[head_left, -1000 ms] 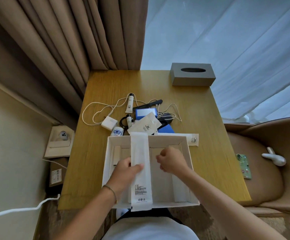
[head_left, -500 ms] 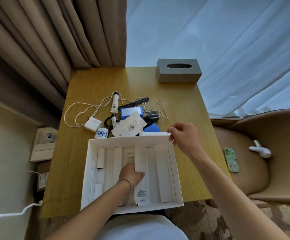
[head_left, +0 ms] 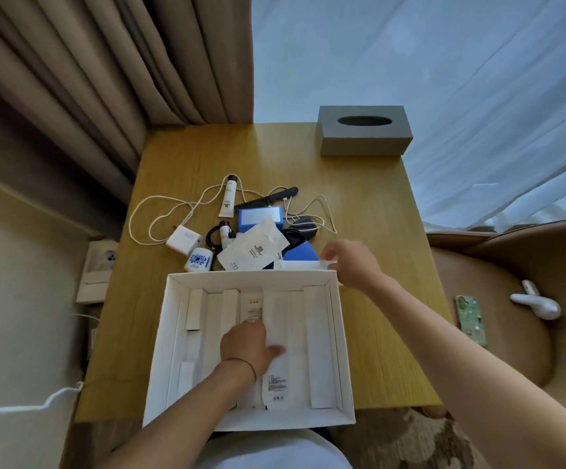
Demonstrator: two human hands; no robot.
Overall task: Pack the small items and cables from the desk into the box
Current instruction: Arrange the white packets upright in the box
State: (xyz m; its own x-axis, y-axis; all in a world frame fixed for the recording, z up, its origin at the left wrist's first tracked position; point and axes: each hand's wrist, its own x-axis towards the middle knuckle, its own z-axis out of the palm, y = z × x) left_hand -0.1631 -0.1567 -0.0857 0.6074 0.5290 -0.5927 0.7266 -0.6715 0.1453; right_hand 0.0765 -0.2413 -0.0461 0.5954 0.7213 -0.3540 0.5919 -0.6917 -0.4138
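Head view: the open white cardboard box [head_left: 337, 350] sits at the near edge of the yellow wooden desk [head_left: 376, 204]. Inside it, the left hand [head_left: 246, 345] presses flat on a long white paper sachet [head_left: 276, 377] lying lengthwise on the box floor, thumb stretched out across it, fingers hidden from view. The right hand [head_left: 350, 264] reaches just past the box's far right corner and pinches the end of a second long white sachet [head_left: 296, 265], which lies along the outside of the far wall. Beyond it sit a white charger with cable [head_left: 183, 239], a white tube [head_left: 229, 198] and a blue box [head_left: 259, 216].
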